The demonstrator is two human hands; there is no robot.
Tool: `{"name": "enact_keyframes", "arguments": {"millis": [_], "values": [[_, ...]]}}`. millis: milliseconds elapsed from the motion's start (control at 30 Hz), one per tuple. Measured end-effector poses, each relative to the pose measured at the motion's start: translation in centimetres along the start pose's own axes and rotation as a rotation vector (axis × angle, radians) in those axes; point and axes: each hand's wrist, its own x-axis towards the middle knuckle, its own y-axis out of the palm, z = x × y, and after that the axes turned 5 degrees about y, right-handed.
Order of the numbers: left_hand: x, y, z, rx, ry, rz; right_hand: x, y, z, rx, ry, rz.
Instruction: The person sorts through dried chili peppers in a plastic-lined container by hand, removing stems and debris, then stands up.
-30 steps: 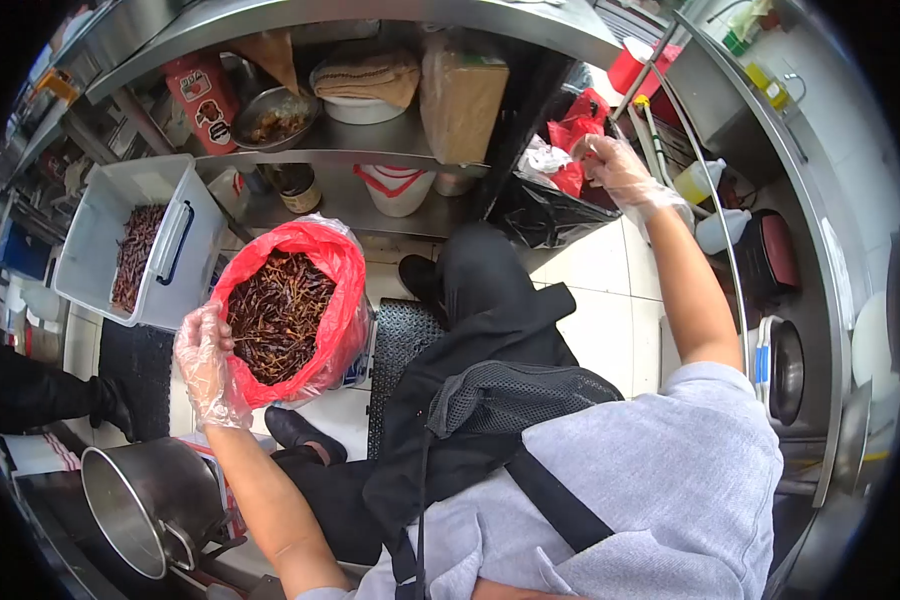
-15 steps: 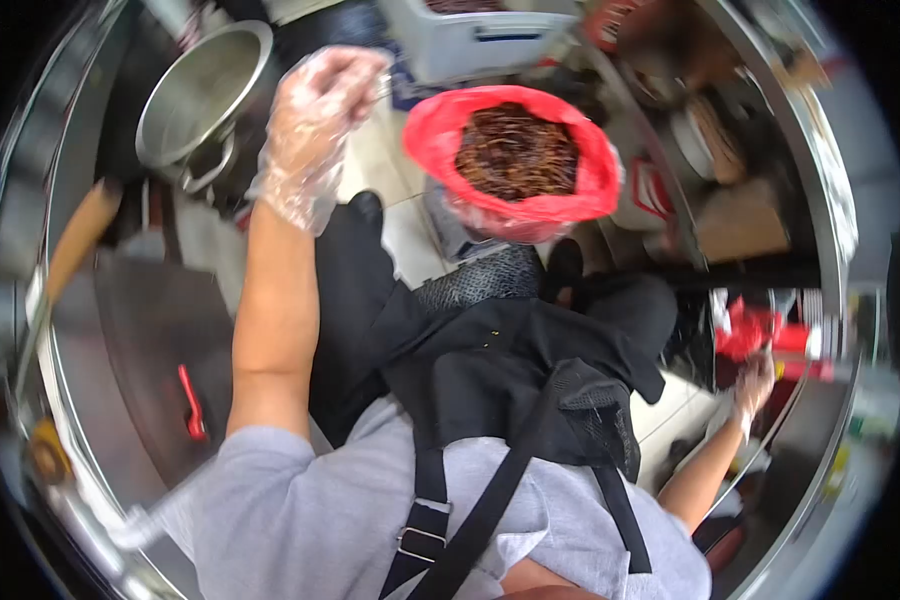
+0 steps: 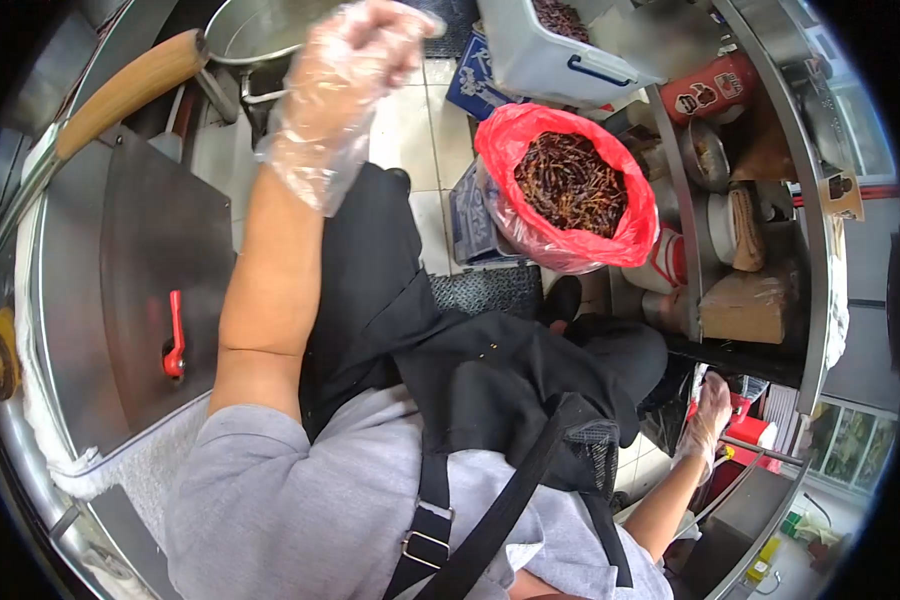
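Observation:
My left hand (image 3: pixel 345 80), in a clear plastic glove, is raised at the upper left near the metal pot (image 3: pixel 260 30). Its fingers are curled, and nothing shows in them. At the lower right my right hand (image 3: pixel 708 415), gloved too, reaches low beside the shelf unit. Its fingers are bent together in front of something red (image 3: pixel 740 408); what they grip, if anything, is hidden. A red plastic bag (image 3: pixel 638 180), rolled open at the top, stands before my knees, apart from both hands. Dark dried chilies (image 3: pixel 570 185) fill it.
A white plastic tub (image 3: pixel 530 70) with more dark red contents stands behind the bag. To the right, metal shelves hold a cardboard box (image 3: pixel 745 308) and a red container (image 3: pixel 710 88). On the left, a wooden handle (image 3: pixel 135 90) juts above a steel cabinet with a red lever (image 3: pixel 175 335).
The view has shifted, so the bag now sits farther right. My left hand appears higher in view. My right hand appears lower and farther left, with less of the red material visible around it.

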Motion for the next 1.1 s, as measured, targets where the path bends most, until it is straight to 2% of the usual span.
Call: {"name": "enact_keyframes", "arguments": {"millis": [33, 100, 133, 167, 200, 233, 267, 300, 367, 400, 433, 467, 567, 600, 667, 733, 800, 867, 933, 967, 1000, 1033, 1100], "values": [[0.3, 2.5, 0.2, -0.045, 0.044, 0.003, 0.8, 0.7, 3.6, -0.154, -0.117, -0.03], [1.4, 6.6, 2.7, -0.189, -0.072, 0.123, 2.2, 2.4, 12.6, -0.131, -0.182, -0.051], [2.3, 8.7, 5.2, -0.116, -0.05, 0.246, 3.6, 3.9, 14.4, -0.048, -0.231, -0.058], [2.8, 11.7, 6.6, -0.037, -0.119, 0.323, 5.2, 5.6, 16.0, 0.057, -0.216, 0.005], [3.6, 13.3, 7.7, 0.036, -0.117, 0.538, 6.0, 7.6, 18.5, 0.137, -0.204, 0.073], [3.9, 15.6, 9.5, 0.156, -0.096, 0.615, 6.9, 9.7, 20.9, 0.217, -0.193, 0.143], [4.5, 17.6, 12.3, 0.199, -0.121, 0.752, 8.4, 11.3, 22.8, 0.056, -0.458, 0.156], [4.4, 18.8, 13.1, 0.292, -0.098, 0.809, 9.0, 13.3, 24.7, 0.116, -0.463, 0.22], [3.9, 20.4, 15.1, 0.394, -0.128, 0.828, 11.2, 18.2, 25.8, 0.067, -0.472, 0.229], [3.7, 21.0, 15.7, 0.39, -0.169, 0.83, 12.2, 20.2, 26.3, 0.052, -0.559, 0.186], [3.5, 20.9, 16.4, 0.393, -0.087, 0.821, 13.5, 22.0, 26.7, 0.001, -0.604, 0.172], [4.0, 20.8, 17.3, 0.385, -0.093, 0.831, 14.3, 23.3, 26.7, 0.003, -0.604, 0.161], [5.3, 19.9, 18.1, 0.553, -0.091, 0.638, 15.4, 26.0, 27.4, 0.131, -0.649, 0.163], [6.1, 19.7, 17.8, 0.647, -0.06, 0.691, 15.6, 26.6, 27.5, 0.145, -0.644, 0.166], [6.4, 19.5, 18.3, 0.666, -0.026, 0.746, 15.6, 27.6, 27.2, 0.181, -0.688, 0.116], [6.5, 20.1, 16.7, 0.777, -0.104, 0.972, 15.8, 27.6, 27.6, 0.168, -0.643, 0.133], [4.1, 20.8, 19.2, 0.8, -0.032, 0.959, 16.3, 26.8, 28.2, 0.149, -0.676, 0.111], [2.2, 21.3, 20.3, 0.894, 0.254, 0.785, 16.7, 26.9, 27.9, 0.136, -0.657, 0.104], [1.8, 21.7, 20.5, 0.971, 0.243, 0.82, 16.6, 27.5, 27.9, 0.012, -0.682, 0.106], [2.0, 22.2, 21.0, 0.963, 0.17, 0.82, 16.2, 27.5, 28.1, -0.056, -0.703, 0.121], [2.3, 22.6, 21.3, 0.955, 0.1, 0.818, 16.0, 27.6, 28.3, -0.049, -0.695, 0.116], [2.5, 22.6, 21.6, 0.87, 0.126, 0.761, 15.9, 27.6, 28.4, -0.037, -0.684, 0.145], [2.8, 22.3, 21.1, 0.886, 0.103, 0.783, 15.9, 27.1, 28.3, 0.011, -0.673, 0.207]]}}
